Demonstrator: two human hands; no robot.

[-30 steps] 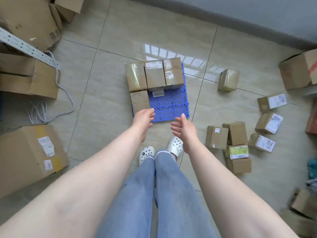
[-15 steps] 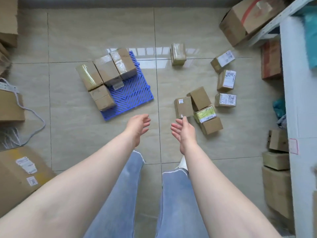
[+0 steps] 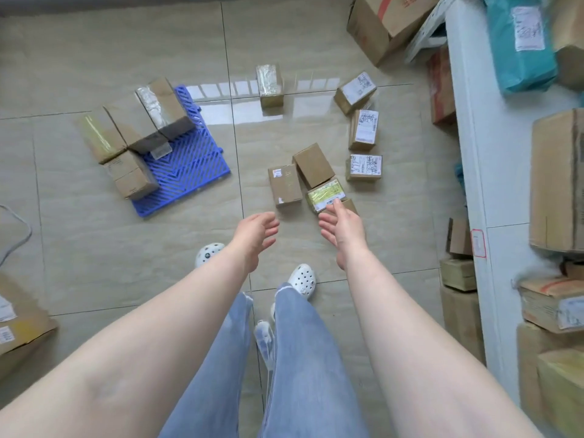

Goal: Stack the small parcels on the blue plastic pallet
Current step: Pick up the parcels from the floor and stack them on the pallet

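Fingers spread, both empty: right hand (image 3: 343,229) reaches over the green-label parcel (image 3: 325,195), left hand (image 3: 256,232) toward the plain parcel (image 3: 284,188). Pallet (image 3: 186,172) lies left, part-loaded. Step: fetching; next needs a firm two-sided grip

Your right hand (image 3: 343,227) hides most of the plain parcel (image 3: 351,205) at 1 o'clock; parcel label print (image 3: 365,166) too small to read.
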